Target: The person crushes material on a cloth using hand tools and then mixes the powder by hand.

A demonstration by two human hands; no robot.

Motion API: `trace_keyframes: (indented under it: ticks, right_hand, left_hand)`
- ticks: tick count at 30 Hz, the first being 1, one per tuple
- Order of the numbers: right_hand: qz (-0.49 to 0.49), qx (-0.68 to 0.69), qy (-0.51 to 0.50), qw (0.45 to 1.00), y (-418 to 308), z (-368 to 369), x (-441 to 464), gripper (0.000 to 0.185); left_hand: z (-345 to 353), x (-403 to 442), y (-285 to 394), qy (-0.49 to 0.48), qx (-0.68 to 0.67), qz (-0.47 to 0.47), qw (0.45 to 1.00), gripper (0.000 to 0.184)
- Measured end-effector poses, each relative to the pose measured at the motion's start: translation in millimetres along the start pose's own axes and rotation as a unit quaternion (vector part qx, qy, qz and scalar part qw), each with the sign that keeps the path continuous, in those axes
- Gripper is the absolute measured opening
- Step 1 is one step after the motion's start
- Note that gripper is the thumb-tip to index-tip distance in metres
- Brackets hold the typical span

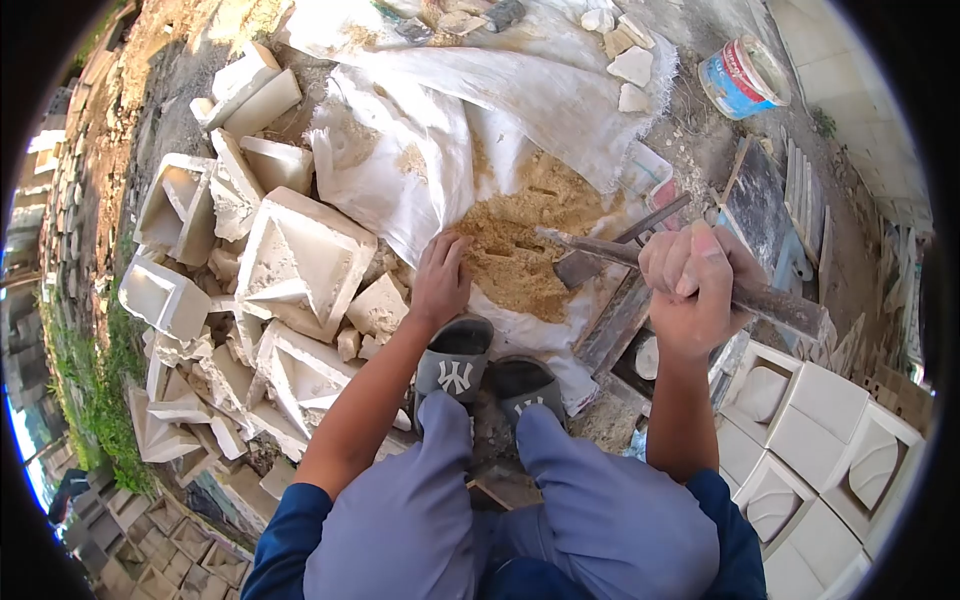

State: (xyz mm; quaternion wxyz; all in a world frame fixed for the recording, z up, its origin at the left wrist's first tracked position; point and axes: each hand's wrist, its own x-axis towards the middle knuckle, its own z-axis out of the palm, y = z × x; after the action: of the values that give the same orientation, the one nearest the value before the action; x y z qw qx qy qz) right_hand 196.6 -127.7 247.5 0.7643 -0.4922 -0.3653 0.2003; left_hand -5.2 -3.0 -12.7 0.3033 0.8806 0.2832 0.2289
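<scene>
My left hand (443,283) lies at the edge of a patch of damp yellow sand (520,225), fingers extended and slightly apart. It touches the sand and a white woven sheet (415,150) spread beneath. Raised on the right, my right hand (698,282) is wrapped round a thick brown stick-like tool (785,308). Its narrower tip reaches left over the sand, and a blunt end sticks out past the fist. Below that tip, a flat dark blade (578,268) rests against the sand, with a bar running to the upper right. Whether blade and tool are joined I cannot tell.
Broken white moulded blocks (305,262) are heaped at the left. A blue-and-red paint bucket (742,78) stands at the upper right. White moulds with leaf shapes (768,500) fill the lower right. A wooden frame (615,325) lies near my sandalled feet (455,368).
</scene>
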Motion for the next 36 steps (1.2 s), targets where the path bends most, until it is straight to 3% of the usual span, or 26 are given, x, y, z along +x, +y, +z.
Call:
trace_keyframes:
  ticks: [2,4,8,12,16,18,20,22,24,25,28,32,34,36]
  right_hand:
    - [-0.003,0.0,0.02,1.0,33,-8,-9,0.038]
    - [0.055,-0.011,0.035,0.998,60,-11,-9,0.039]
    - [0.051,-0.015,0.103,0.993,26,-6,7,0.038]
    - [0.036,0.013,0.037,0.999,31,-14,-9,0.037]
    - [0.126,0.07,0.067,0.987,58,-16,-7,0.038]
    - [0.111,0.061,0.075,0.989,41,-12,-8,0.036]
    - [-0.009,-0.088,0.008,0.996,15,-3,-29,0.034]
    - [-0.016,-0.095,0.017,0.995,28,0,-44,0.031]
    - [-0.063,-0.236,-0.099,0.965,47,1,-45,0.031]
    - [-0.07,-0.23,-0.113,0.964,47,5,-40,0.03]
    - [0.005,-0.234,-0.091,0.968,26,12,-35,0.031]
    - [-0.009,-0.155,-0.091,0.984,25,8,-52,0.029]
    - [-0.05,-0.227,-0.124,0.965,31,8,-47,0.028]
    - [0.029,-0.244,-0.107,0.963,21,11,-42,0.027]
  left_hand:
    - [0,1,1,-0.006,0.002,-0.001,1.0,0.045]
    - [-2,-1,1,-0.009,0.008,0.004,1.0,0.044]
    - [-1,1,2,-0.01,0.018,0.005,1.0,0.042]
    - [-2,1,1,-0.014,0.02,0.005,1.0,0.043]
    - [-1,4,3,-0.012,0.021,0.007,1.0,0.044]
    - [-1,7,2,-0.018,0.017,0.012,1.0,0.044]
    - [-1,0,2,-0.017,0.013,0.004,1.0,0.045]
    - [0,2,0,-0.012,0.025,0.007,1.0,0.045]
    - [-1,0,0,-0.009,0.033,0.012,0.999,0.046]
    - [-1,-1,1,-0.01,0.027,0.011,1.0,0.045]
    - [2,0,3,-0.016,0.023,0.008,1.0,0.044]
    - [-1,1,2,-0.014,0.02,0.001,1.0,0.043]
    - [-3,1,1,-0.018,0.022,0.002,1.0,0.043]
    - [1,2,5,-0.022,0.025,0.003,0.999,0.043]
